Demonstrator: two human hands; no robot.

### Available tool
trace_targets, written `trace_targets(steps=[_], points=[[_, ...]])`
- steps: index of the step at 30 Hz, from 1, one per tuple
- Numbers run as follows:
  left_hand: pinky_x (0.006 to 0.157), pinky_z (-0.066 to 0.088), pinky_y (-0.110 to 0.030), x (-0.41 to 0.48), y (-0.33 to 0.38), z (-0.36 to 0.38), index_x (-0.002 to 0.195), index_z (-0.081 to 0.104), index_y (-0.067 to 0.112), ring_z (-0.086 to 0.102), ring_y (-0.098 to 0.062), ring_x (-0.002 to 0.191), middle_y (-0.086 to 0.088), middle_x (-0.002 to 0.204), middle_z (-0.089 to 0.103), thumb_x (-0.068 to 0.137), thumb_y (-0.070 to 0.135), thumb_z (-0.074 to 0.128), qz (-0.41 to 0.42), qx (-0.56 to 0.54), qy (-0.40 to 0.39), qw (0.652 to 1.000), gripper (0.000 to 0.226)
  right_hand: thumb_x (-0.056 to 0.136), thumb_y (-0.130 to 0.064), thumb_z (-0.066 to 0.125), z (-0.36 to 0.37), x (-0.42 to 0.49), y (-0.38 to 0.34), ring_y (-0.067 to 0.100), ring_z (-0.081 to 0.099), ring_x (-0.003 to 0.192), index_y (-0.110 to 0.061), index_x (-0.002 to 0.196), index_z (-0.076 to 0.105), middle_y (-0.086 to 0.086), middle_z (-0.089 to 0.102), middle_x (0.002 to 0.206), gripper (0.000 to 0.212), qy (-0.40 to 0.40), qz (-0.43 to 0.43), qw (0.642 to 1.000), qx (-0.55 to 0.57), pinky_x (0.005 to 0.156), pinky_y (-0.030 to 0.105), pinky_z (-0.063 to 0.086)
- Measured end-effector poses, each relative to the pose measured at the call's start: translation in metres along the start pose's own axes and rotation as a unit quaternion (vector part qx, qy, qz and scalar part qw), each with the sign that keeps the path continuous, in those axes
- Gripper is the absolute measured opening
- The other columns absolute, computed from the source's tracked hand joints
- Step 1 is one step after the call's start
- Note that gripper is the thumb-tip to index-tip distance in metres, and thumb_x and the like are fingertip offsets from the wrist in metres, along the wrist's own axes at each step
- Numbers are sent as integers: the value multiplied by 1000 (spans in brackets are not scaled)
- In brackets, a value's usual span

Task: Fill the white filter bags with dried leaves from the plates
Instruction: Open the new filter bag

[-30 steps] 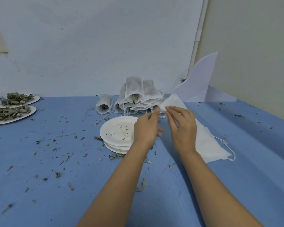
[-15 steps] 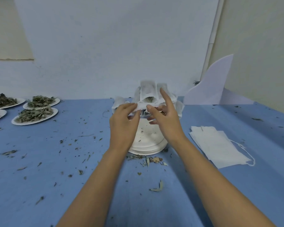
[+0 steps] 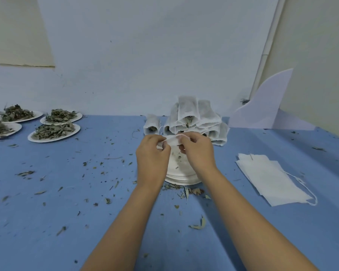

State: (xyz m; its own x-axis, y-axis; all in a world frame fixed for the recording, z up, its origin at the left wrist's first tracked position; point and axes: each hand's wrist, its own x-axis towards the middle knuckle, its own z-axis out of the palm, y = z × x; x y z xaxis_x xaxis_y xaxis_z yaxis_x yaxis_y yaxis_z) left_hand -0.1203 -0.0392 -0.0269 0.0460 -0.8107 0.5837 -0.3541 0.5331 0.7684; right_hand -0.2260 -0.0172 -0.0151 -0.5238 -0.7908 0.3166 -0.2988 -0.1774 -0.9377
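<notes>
My left hand (image 3: pixel 152 153) and my right hand (image 3: pixel 198 151) both pinch one white filter bag (image 3: pixel 172 140), stretched between them above a stack of empty white plates (image 3: pixel 181 178). Most of the bag is hidden behind my fingers. Behind it stands a pile of filled filter bags (image 3: pixel 192 118) with leaves showing at their mouths. A flat stack of empty filter bags (image 3: pixel 270 178) with strings lies to the right. Several plates of dried leaves (image 3: pixel 54 131) sit at the far left.
The blue table (image 3: pixel 67 212) is strewn with leaf scraps, thickest in front of the plate stack. A curved white board (image 3: pixel 262 108) leans at the back right corner. A white wall closes the far edge of the table.
Both hands lifted one bag off the flat stack at the right and carried it left over the empty plates. The fingers have curled in on it. The view has shifted left.
</notes>
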Motion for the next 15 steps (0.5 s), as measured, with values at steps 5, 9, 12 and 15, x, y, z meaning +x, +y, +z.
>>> trace_targets(steps=[5,9,12,15], points=[[67,29,4,7,-12,-5,108,66,6,47,-7,84,-4,108,59,89,10,58,-61,26,22,998,20,84,-6,59,9,4,0,8,53,85,-15,112,67,-4,63,99,30,51,-76,986,-137,79,21,43],[54,37,-3,17,-18,-11,90,72,10,56,-7,69,0,82,69,89,18,63,-158,-39,32,986,13,82,-8,63,18,10,3,14,55,86,-12,96,68,3,63,95,15,76,-75,980,-168,72,22,37],[44,42,-10,26,-14,-14,86,68,8,57,-5,51,2,59,65,88,9,64,-311,-267,5,912,4,87,-15,64,25,14,8,14,60,84,-9,93,73,2,70,88,12,51,-50,983,-169,66,19,36],[34,35,-14,32,-8,-22,80,61,3,55,-6,42,-2,54,61,88,1,60,-403,-456,-86,788,8,86,-17,66,27,19,6,14,62,77,-13,87,75,-4,68,77,9,43,-5,992,-118,65,19,41]])
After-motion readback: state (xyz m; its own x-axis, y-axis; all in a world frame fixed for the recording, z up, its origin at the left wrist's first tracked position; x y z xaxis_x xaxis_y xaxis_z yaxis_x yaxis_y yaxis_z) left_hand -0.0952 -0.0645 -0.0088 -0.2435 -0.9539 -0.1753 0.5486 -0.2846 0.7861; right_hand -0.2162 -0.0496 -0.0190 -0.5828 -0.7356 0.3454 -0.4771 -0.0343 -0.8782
